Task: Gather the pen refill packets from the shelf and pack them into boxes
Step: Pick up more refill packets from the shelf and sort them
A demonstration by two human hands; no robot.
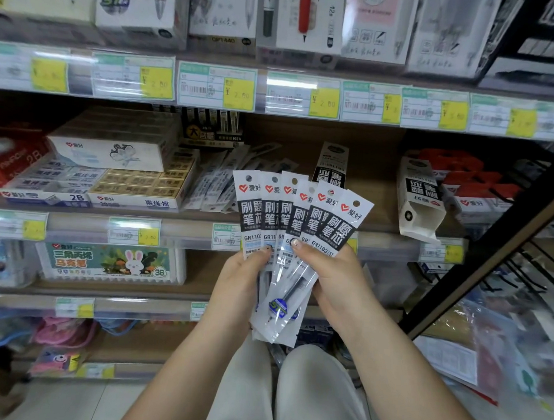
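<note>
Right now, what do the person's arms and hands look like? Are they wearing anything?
Both arms are bare, with no sleeves showing. The left hand and right hand wear no gloves, rings or watch. Fingernails are short. Light beige trousers cover the knees below.

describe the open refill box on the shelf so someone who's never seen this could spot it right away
Start at the middle shelf, the wooden one behind the fanned refill packets held in both hands. At its right end, just left of the red packs, stands a tall white carton with a black label panel. Unlike the flat boxes around it, it leans, overhangs the shelf edge, and its end flap hangs open.
</note>
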